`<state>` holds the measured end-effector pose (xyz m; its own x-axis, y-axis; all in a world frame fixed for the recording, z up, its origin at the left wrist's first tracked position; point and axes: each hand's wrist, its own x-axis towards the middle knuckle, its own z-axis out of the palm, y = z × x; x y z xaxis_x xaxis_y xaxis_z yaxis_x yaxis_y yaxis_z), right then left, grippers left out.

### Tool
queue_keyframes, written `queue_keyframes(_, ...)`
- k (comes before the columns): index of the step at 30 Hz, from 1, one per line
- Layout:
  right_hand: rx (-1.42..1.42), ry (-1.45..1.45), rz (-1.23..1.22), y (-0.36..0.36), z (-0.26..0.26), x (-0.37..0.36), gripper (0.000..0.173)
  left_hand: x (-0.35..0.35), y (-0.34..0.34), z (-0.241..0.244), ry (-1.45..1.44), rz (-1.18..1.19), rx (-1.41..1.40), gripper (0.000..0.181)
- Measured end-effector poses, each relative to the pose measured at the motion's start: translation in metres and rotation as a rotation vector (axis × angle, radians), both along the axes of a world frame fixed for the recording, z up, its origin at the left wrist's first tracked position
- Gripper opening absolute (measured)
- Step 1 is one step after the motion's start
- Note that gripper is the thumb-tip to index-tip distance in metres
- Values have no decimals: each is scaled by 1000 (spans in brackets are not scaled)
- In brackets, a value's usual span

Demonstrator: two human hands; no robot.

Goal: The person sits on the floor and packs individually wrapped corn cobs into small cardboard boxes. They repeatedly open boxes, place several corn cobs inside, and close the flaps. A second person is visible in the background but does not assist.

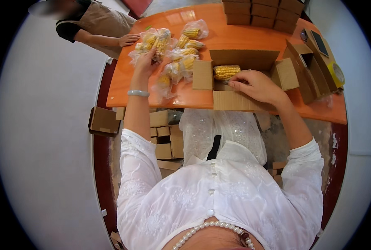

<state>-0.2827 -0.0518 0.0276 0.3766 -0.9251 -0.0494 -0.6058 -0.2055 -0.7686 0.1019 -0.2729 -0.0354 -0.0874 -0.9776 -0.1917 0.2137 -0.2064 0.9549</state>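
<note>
My left hand [147, 62] reaches to a heap of corn cobs in clear plastic bags [160, 42] at the table's left side; its fingers touch a bagged cob, and whether they grip it cannot be told. More bagged corn [188, 62] lies between that heap and an open cardboard box [244, 55]. Inside the box, at its left, rests a wrapped corn cob [226, 72]. My right hand [251, 84] is over the box's near part, thumb and forefinger close together beside the cob's lower right end. Whether anything is between those fingertips is unclear.
Closed cardboard boxes [263, 12] stand stacked at the table's back. On the right are another open carton [310, 70], a phone [320, 43] and a roll of yellow tape [337, 74]. A co-worker's hand [129, 40] rests on the table's left edge. Cartons [163, 150] lie below the table.
</note>
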Motion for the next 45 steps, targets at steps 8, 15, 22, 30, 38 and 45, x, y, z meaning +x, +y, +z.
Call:
queue_keyframes(8, 64, -530, -60, -9, -4, 11, 43, -32, 99, 57, 410, -303, -99, 34)
queue_keyframes(15, 169, -838, -222, 2, 32, 22, 53, -114, 169, 75, 285, -469, -229, 44)
queue_keyframes(22, -133, -907, -281, 13, 13, 38, 48, -177, 199, 71, 410, -307, -252, 36)
queue_keyframes(30, -257, -524, -266, 13, 11, 21, 51, -213, 221, 47, 95, -253, -549, 48)
queue_keyframes(38, -47, 238, 8, -9, 14, -60, 47, -159, 203, 57, -695, -140, -984, 39)
queue_keyframes(45, 301, 369, 260, -41, 6, -54, 48, -165, 209, 46, -890, -237, -1173, 31)
